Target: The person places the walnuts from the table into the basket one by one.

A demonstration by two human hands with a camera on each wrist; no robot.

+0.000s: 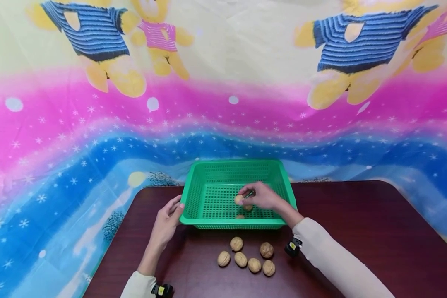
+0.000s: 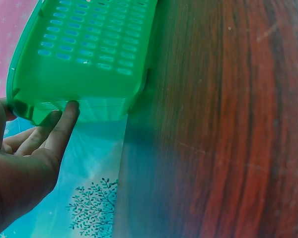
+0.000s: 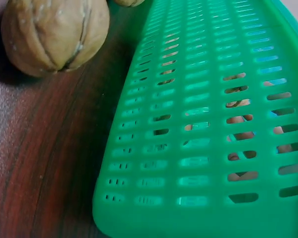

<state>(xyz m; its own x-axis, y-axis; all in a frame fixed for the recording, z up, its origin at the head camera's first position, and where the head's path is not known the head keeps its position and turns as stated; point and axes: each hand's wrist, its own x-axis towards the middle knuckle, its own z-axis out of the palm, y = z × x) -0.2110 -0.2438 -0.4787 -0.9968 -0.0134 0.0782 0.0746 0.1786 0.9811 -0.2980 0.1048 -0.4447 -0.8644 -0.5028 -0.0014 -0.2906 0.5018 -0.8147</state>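
Backdrop (image 1: 223,111): just behind the green basket (image 1: 234,222).
Table (image 1: 357,231): extends before the basket and past both ends; far edge visible either side.
Basket: opening upward, long axis left to right.
Left hand (image 1: 167,218): fingers extended, touching the basket's left end.
Right hand (image 1: 260,195): pinching a walnut (image 1: 238,199) over the basket's floor.
Other walnuts (image 1: 240,259): six near the basket's front, two inside.

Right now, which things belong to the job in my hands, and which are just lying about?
In the job:
Green, rectangular plastic basket, held by left-hand fingers
Tan, round walnut, pinched by right-hand fingers
Walnuts inside the basket, six walnuts in front

Just about:
Dark red-brown wood-grained table, only supporting
Bear-printed, multicoloured backdrop
Black wrist-worn devices
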